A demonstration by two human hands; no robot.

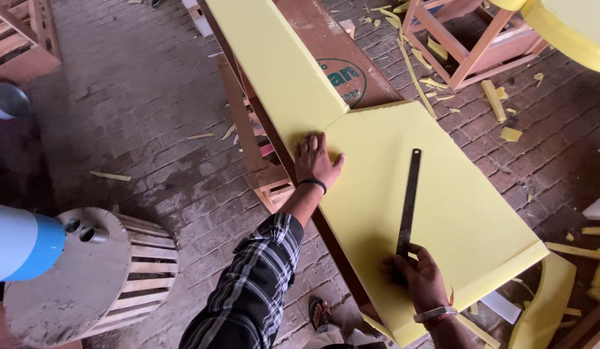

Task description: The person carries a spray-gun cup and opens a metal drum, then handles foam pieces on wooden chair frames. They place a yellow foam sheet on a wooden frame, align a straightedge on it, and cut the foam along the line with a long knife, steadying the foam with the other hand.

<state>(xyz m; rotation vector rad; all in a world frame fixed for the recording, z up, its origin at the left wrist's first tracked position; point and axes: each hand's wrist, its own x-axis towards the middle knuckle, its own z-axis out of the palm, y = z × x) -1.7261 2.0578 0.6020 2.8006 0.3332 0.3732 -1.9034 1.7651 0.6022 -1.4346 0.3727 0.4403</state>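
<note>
While your left hand (317, 160) presses flat, fingers together, on the foam sheet's (455, 207) left edge, your right hand (419, 278) pinches the ruler's (408, 200) near end on the foam.

A slatted wooden drum (86, 284) stands near foam scraps (494, 97).

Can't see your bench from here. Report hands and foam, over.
Left hand flat on yellow foam sheet. Right hand grips near end of metal ruler, which lies on the foam. Nothing else on the foam.
</note>
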